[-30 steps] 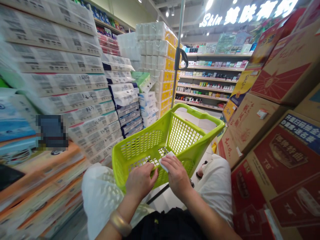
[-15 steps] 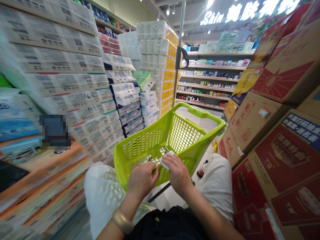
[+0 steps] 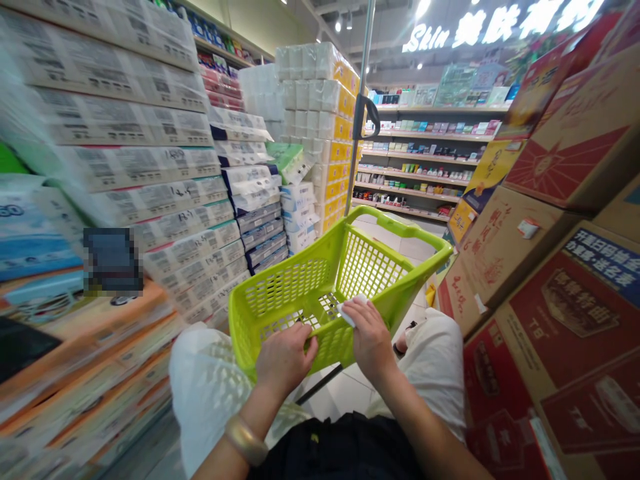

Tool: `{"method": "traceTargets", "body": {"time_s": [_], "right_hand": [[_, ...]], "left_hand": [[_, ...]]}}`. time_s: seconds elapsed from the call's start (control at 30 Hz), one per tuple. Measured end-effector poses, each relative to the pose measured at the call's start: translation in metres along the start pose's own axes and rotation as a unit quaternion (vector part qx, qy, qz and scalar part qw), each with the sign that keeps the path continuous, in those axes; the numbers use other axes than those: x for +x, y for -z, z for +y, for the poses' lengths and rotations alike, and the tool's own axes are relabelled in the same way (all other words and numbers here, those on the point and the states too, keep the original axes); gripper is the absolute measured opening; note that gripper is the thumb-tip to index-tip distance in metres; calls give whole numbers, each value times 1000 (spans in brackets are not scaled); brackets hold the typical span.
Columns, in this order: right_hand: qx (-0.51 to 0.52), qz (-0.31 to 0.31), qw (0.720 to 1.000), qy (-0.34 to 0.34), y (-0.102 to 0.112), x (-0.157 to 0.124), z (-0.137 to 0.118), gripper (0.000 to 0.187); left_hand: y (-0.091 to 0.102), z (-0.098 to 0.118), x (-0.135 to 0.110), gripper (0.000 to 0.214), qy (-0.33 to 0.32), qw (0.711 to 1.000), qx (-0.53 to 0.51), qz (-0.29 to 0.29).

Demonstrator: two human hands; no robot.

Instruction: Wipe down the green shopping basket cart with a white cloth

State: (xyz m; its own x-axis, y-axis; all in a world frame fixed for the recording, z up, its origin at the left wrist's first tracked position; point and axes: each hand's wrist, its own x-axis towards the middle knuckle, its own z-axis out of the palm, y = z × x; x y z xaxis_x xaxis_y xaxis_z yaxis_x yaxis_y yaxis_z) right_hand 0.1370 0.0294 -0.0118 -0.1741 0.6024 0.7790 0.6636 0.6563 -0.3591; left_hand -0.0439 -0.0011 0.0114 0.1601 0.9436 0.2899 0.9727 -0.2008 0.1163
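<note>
A lime-green plastic shopping basket [image 3: 295, 283] with lattice sides stands between my knees, tilted in view, its inside bare. My left hand [image 3: 286, 357] is closed over its near rim, thumb on the outer side and fingertips over the top. Farther right along that same rim, my right hand [image 3: 371, 333] presses a folded white tissue [image 3: 350, 311] against the plastic. The tissue shows past the fingertips; the rest of it is hidden under them. Below the basket a dark bar [image 3: 320, 385] shows.
Stacked paper packs [image 3: 165, 173] rise on the left, above orange packs [image 3: 115, 360]. Cardboard cartons [image 3: 575, 300] line the right side. A metal pole [image 3: 365, 53] with a dark hook stands behind the basket. Shelves [image 3: 425, 137] of small goods run across the back.
My right hand has slid the tissue along the near rim, to the right and slightly up. My left hand keeps its grip in the same spot.
</note>
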Motion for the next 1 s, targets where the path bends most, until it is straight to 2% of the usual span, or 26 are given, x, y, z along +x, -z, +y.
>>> {"method": "traceTargets", "body": {"time_s": [0.07,0.23,0.47,0.67,0.87,1.0], "right_hand": [[-1,5,1000,-6,0,0,-1,49],[35,-61,996,63,-9,-7,-17,49],[7,4,1000,-6,0,-3,3,50],[42,-53,996,65,-7,-8,-13,49],[15,5,1000,-2,1,-3,1,49],[42,-48,997,49,-7,-9,-14,49]], "left_hand": [[0,0,0,24,2,1000,-3,3],[0,0,-1,24,-5,1000,-16,0],[-1,0,-1,24,-7,1000,0,6],[-2,-1,-1,24,-8,1000,-9,2],[0,0,-1,23,0,1000,-16,3],[-1,0,-2,24,-1,1000,-9,-1]]}}
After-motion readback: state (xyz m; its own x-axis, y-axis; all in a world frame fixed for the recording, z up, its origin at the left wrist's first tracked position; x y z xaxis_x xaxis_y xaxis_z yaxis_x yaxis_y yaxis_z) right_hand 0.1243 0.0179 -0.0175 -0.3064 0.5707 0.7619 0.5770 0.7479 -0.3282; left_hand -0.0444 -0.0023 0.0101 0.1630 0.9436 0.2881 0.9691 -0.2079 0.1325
